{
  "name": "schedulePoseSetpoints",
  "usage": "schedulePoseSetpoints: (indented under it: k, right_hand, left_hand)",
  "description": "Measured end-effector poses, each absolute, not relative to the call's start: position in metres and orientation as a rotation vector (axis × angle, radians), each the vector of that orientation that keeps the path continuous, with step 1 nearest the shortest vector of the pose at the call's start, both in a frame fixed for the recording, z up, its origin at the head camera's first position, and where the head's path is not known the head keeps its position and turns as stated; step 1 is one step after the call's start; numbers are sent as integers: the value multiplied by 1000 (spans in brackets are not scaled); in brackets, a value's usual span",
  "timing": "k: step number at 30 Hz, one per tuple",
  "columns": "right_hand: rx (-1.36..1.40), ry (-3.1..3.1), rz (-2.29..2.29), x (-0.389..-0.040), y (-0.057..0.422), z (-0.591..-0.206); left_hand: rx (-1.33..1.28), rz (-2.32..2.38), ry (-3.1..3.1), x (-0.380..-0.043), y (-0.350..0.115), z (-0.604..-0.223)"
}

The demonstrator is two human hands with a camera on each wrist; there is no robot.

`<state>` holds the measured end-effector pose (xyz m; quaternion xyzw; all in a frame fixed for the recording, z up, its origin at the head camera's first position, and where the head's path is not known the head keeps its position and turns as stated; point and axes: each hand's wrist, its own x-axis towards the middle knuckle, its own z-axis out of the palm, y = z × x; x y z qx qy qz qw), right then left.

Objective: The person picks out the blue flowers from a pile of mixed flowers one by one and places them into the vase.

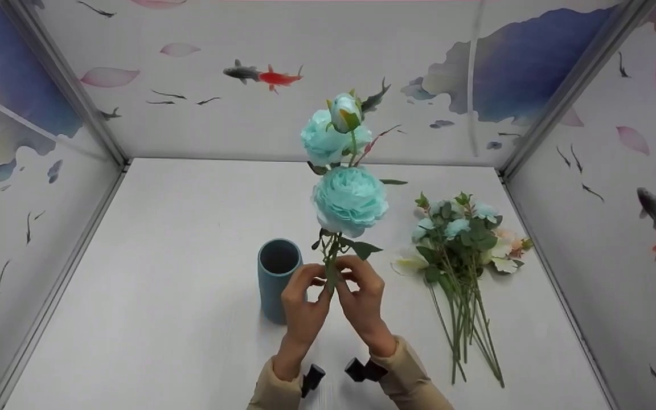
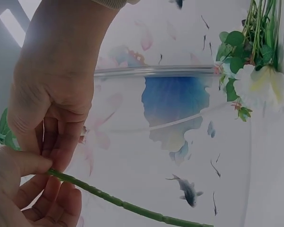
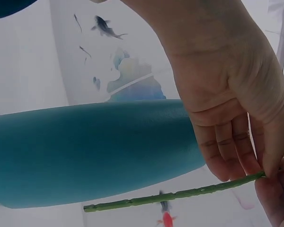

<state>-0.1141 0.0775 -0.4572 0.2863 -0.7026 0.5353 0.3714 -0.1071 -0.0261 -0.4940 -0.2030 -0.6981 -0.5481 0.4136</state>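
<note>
Left hand (image 1: 307, 304) and right hand (image 1: 364, 291), fingers curled, pinch one green-stemmed, three-headed turquoise artificial flower (image 1: 351, 200). One blue cylindrical vase (image 1: 272, 293) stands left of them.

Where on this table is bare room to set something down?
Widest: tabletop between the vase and left wall. More lies behind the vase, toward the back wall. A narrower strip separates the right hand from the flower bundle. Crowded: around the left hand and vase, and at the bundle.

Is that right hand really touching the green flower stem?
Touching. The right wrist view plainly shows the right hand pinching the green stem, with no gap.
</note>
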Motion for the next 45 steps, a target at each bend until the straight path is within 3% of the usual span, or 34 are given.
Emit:
schedulePoseSetpoints:
  k: [14, 34, 45]
  right_hand:
    - [743, -1804, 1397, -104, 73, -443]
    - [663, -1787, 1439, -111, 110, -473]
    - [608, -1811, 1412, -110, 122, -481]
  left_hand:
    - [-442, -1208, -1740, -105, -29, -493]
    - [-422, -1274, -1564, -118, -78, -395]
    - [-362, -1294, -1574, -128, -87, -399]
